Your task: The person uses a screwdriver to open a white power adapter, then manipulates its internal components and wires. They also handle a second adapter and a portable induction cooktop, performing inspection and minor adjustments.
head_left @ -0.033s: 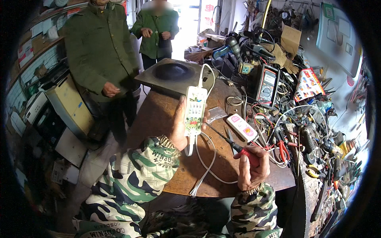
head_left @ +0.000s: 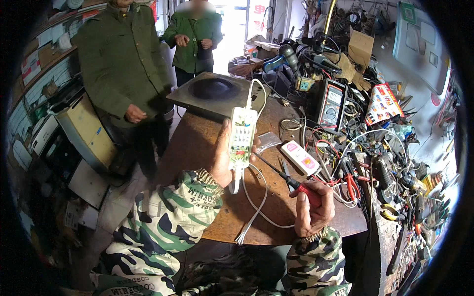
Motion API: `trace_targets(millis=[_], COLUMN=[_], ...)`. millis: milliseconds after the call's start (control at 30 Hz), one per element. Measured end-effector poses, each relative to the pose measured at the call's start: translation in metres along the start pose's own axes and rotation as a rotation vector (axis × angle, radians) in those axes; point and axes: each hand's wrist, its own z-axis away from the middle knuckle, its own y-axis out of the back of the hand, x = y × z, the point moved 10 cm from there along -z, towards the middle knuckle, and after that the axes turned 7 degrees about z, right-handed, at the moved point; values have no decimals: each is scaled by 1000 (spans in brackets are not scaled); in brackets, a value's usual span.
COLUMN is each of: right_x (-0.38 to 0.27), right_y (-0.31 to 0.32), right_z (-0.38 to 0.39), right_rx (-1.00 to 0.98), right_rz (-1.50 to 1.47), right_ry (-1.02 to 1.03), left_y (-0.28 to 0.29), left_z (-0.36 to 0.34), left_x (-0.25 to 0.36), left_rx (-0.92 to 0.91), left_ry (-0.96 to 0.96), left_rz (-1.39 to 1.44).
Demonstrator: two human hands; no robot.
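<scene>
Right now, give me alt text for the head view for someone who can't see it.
The left hand holds a white power strip upright over a brown workbench, while the right hand points a red-handled screwdriver at it. Tools and wires clutter the right side; two people in green jackets stand behind.

bare wood of the table point(head_left: 197, 148) lies open left of the power strip point(head_left: 242, 138) and near the front edge. the right side is choked with tangled wires point(head_left: 355, 143), a meter point(head_left: 332, 103) and pliers point(head_left: 351, 186); a dark tray point(head_left: 212, 91) blocks the back.
</scene>
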Motion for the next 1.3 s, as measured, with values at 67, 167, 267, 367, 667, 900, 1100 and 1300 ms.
trace_targets(millis=[67, 167, 267, 367, 667, 900, 1100, 1300], right_x=[-1, 0, 0, 2, 0, 0, -1, -3], right_y=[-6, -6, -2, -1, 0, -1, 0, -2], right_z=[-1, 0, 0, 1, 2, 3, 4, 3], right_rx=[-89, -98, -46, -29, -64, -86, -92, -94], right_rz=[29, 11, 82, 43, 87, 71, 79, 69], right_ry=[-20, -16, 34, 6, 46, 56, 55, 44], left_y=[1, -1, 0, -2, -3, -4, -6, -6], left_z=[2, 3, 4, 3, 3, 3, 3, 4], left_x=[0, -1, 1, 1, 3, 1, 0, 1], left_rx=[-3, -3, 10, -9, 6, -27, -15, -4], left_ry=[8, 21, -5, -23, -11, -21, -22, -42], left_rz=[-29, -44, -61, -51, -39, -76, -101, -144])
